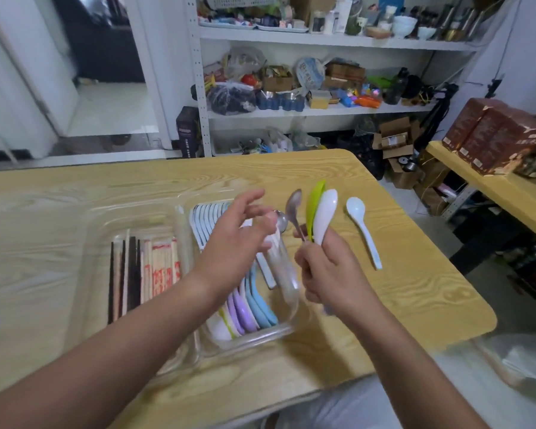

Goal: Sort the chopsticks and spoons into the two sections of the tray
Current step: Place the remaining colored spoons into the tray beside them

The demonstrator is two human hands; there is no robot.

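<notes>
My right hand [331, 274] grips three spoons [326, 212]. My left hand [239, 239], fingers spread over the tray [254, 337], is blurred, so I cannot tell its hold.

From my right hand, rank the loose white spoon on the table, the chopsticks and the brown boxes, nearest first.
From the right hand, holding spoons:
1. Loose white spoon, just to its right.
2. Chopsticks, left, in the tray.
3. Brown boxes, on the side table, far right.

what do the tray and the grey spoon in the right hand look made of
Tray: clear and glossy, plastic or glass, since the table grain shows through its wall. Grey spoon: probably polished metal, judging by its silvery sheen.
</notes>
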